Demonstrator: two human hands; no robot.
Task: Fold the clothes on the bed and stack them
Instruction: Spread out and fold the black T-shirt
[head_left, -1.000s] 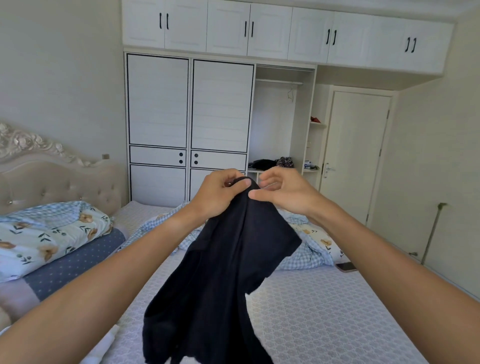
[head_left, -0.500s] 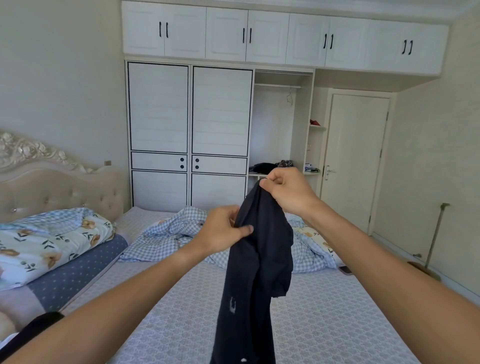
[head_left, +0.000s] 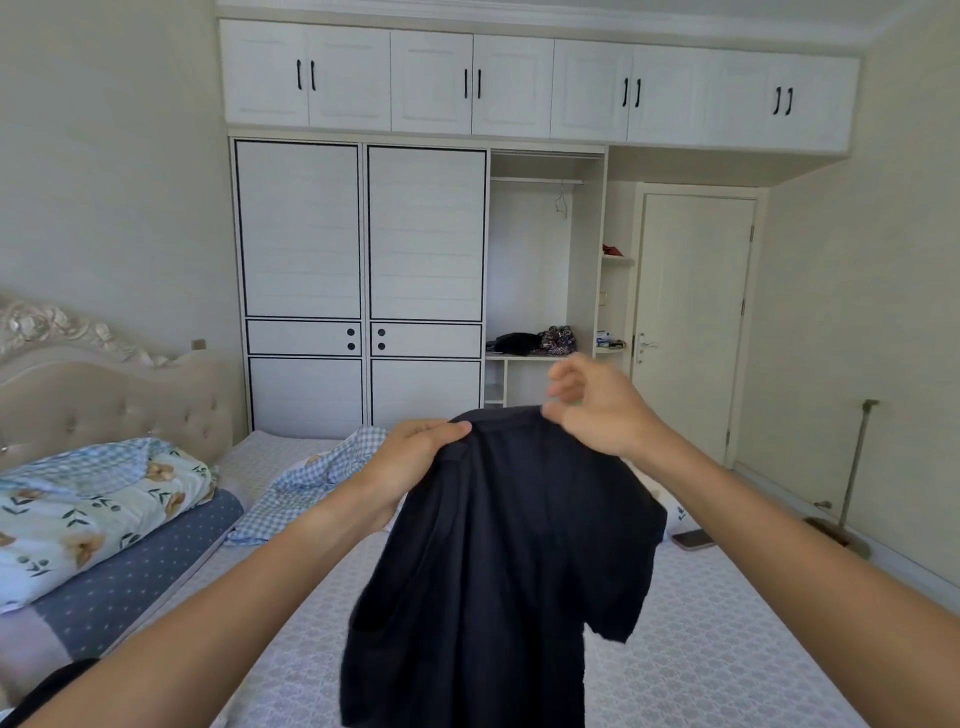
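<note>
Shirt (head_left: 509, 561), dark and short-sleeved, hangs in the air over the bed (head_left: 727, 649), approx. in the middle of my view, and its lower part goes out of the picture at the bottom. My left hand (head_left: 410, 457) grips the top edge, thumb on the front of the cloth and fingers curled behind it. My right hand (head_left: 597, 410) is at the top edge on the other side; thumb and first finger seem to pinch the cloth, the other fingers are lifted and curled, but this hand is blurred, so I cannot tell for sure if it really holds.

I hold it high so the cloth falls straight and I can find the shoulders before I lay it flat; this is my judgement only. No folded stack is visible, so I think the task is at an early step.

Other things: checked blanket (head_left: 311, 478) crumpled behind the shirt, flowered pillow (head_left: 93, 509) at left near the headboard (head_left: 104, 395), phone (head_left: 693, 539) on the bed edge at right, wardrobe (head_left: 363, 260) at the back.
</note>
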